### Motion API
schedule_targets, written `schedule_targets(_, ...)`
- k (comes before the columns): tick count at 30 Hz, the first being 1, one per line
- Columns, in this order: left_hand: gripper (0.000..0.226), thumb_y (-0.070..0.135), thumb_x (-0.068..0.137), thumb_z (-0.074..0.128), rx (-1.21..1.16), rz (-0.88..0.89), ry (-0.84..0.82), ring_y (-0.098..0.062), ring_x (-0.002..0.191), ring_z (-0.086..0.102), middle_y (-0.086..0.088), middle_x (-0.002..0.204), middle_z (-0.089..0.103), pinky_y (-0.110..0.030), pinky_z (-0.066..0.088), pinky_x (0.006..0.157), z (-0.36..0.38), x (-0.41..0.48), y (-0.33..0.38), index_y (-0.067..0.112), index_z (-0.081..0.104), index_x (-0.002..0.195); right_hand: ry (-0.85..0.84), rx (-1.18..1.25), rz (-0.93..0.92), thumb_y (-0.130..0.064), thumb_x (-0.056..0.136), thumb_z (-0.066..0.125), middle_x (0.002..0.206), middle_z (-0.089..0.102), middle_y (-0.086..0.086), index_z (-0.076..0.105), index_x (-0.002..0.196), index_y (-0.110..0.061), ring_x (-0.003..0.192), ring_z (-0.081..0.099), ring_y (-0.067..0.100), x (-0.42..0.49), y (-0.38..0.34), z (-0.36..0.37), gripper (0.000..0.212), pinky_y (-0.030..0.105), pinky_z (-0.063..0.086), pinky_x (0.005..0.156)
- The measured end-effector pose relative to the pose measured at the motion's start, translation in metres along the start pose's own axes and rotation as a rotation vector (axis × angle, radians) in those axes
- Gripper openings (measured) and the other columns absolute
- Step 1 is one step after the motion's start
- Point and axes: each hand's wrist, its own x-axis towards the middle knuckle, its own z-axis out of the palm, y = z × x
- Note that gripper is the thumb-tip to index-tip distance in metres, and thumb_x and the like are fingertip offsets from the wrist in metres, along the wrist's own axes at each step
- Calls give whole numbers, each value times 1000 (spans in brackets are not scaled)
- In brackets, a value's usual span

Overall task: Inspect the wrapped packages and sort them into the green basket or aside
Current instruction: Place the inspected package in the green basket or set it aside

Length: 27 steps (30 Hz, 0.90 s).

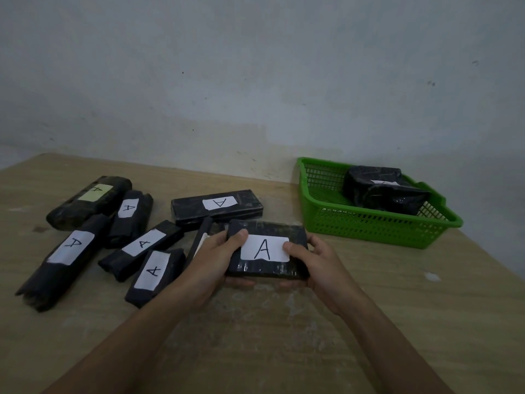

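Both hands grip one black package (267, 268) at lower centre. The left hand (211, 257) and right hand (315, 260) clasp its opposite ends, thumbs on top beside its "A" label (264, 248).

Held package (267, 248): underside hidden from you.
Slim package (202, 236): label largely covered by your left hand (213, 258).
Basket (369, 228), rear package (366, 177): label half hidden behind front package (397, 199), letter unreadable.
Forearms (136, 345): cut off at bottom edge.
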Motion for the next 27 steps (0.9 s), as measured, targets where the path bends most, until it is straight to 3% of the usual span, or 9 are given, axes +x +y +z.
schedule_targets(3,15,24,92,53,10,26,0,-18,71,70,-7,88,72,-37,60,57,0,0,-2,15,64,99,7,-21,-31,-12,88,64,99,68,12,54,112,-11,69,71,20,-1,2,1,26,31,56,43)
schedule_targets(9,17,25,93,52,6,6,-1,-20,69,71,-2,76,74,-41,60,59,0,2,-6,15,64,99,-1,-42,-51,-11,87,65,98,68,12,55,113,-11,66,70,17,0,2,0,28,27,53,42)
schedule_targets(12,17,24,94,51,44,37,-18,-16,70,71,-2,82,74,-33,59,56,0,1,-6,13,63,99,-67,-48,-39,-4,84,67,105,69,13,53,113,-13,75,71,19,-1,0,-4,33,29,56,48)
schedule_targets(16,9,15,89,58,210,152,-7,-13,79,70,0,93,72,-27,58,71,-4,-1,-4,20,64,95,-113,-60,-72,4,82,66,111,68,16,51,113,-16,87,70,25,-1,2,-6,40,31,58,54)
schedule_targets(22,15,15,87,61,225,209,-29,2,76,68,13,84,72,-13,53,61,-1,-3,-1,27,63,96,-120,-117,-145,4,81,67,109,68,14,49,111,-22,87,71,25,0,-1,-10,44,34,59,60)
schedule_targets(25,10,28,86,59,158,171,-23,-9,89,69,8,89,74,-30,55,78,-1,-4,0,29,65,94,-85,-175,-267,8,79,68,101,68,6,53,103,-21,92,67,20,1,1,-9,40,33,58,69)
schedule_targets(27,22,42,81,59,75,108,-36,-17,92,69,2,93,74,-43,56,82,-1,-4,0,27,68,94,-64,-222,-318,2,76,71,91,64,2,56,93,-17,87,64,15,0,2,-7,29,36,57,72)
